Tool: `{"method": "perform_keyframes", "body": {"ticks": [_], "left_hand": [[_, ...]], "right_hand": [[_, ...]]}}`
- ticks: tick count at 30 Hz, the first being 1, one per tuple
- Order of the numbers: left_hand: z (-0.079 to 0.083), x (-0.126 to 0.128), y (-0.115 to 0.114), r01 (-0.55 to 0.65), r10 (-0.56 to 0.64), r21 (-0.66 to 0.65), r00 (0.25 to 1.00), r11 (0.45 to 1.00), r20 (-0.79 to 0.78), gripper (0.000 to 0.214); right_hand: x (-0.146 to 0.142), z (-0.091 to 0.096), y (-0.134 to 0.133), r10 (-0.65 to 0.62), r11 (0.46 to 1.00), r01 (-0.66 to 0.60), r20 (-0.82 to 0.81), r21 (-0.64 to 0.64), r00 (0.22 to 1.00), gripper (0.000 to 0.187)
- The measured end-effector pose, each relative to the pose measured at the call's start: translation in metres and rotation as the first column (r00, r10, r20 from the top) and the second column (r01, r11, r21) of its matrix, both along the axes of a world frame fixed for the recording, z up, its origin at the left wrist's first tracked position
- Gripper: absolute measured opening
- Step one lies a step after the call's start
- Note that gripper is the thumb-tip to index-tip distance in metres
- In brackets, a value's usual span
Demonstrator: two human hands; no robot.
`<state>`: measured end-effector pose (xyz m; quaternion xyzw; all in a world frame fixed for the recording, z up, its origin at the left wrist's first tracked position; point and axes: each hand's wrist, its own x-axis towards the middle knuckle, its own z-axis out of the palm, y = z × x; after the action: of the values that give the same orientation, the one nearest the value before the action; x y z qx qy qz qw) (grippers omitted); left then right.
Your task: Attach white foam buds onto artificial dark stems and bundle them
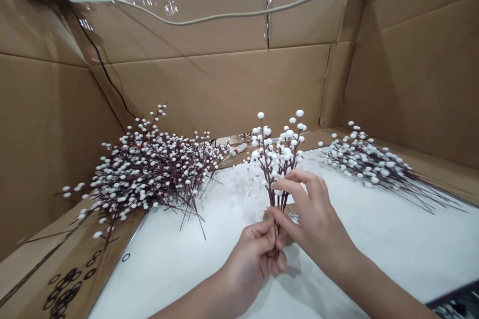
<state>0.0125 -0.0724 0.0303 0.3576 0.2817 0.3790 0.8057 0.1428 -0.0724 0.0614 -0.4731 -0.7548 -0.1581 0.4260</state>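
Berry bunch (286,152) is standing nearly upright in front of the person, above the white tabletop (202,264), its white berries pointing up. The left hand (252,251) is grasping the lower stems between thumb and curled fingers. The right hand (318,214) is reaching in from the side, thumb and forefinger curving apart beside the stems just above the left hand; whether it is gripping any, I cannot tell. A large pile (149,169) of similar stems is lying to the left, spreading past the tabletop's edge onto cardboard. A smaller heap (374,162) is lying to the right, its bare ends pointing toward the lower right. Dark rings (70,275) are lying clustered on the cardboard at lower left. Cardboard walls (205,79) are surrounding the workspace, and a pale cable (209,21) is sagging across the back.
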Motion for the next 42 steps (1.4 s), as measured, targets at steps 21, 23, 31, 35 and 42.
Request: {"method": "perform_keyframes", "body": {"ticks": [21,23,31,35,42], "left_hand": [[-0.002,-0.005,0.007,-0.045,0.037,0.105,0.997,0.993,0.073,0.039],[-0.001,-0.006,0.007,0.008,-0.013,0.150,0.999,0.989,0.037,0.040],[0.001,0.001,0.000,0.206,-0.202,0.110,0.978,0.972,-0.048,0.040],[0.005,0.000,0.001,0.131,-0.131,0.056,0.991,0.990,0.002,0.032],[0.005,-0.007,0.013,0.002,-0.001,0.105,1.000,0.994,-0.011,0.026]], "right_hand": [[-0.001,0.004,0.004,0.031,0.988,0.004,-0.221,0.156,0.975,0.040],[0.000,0.006,-0.001,0.042,0.985,-0.003,-0.221,0.175,0.974,0.040],[0.018,-0.003,-0.027,0.041,0.981,0.003,-0.229,0.192,0.972,0.045],[0.076,0.006,-0.021,-0.145,0.941,0.227,-0.305,0.250,0.941,0.028],[0.200,0.017,-0.001,-0.629,0.777,0.591,-0.309,-0.218,0.713,0.017]]}}
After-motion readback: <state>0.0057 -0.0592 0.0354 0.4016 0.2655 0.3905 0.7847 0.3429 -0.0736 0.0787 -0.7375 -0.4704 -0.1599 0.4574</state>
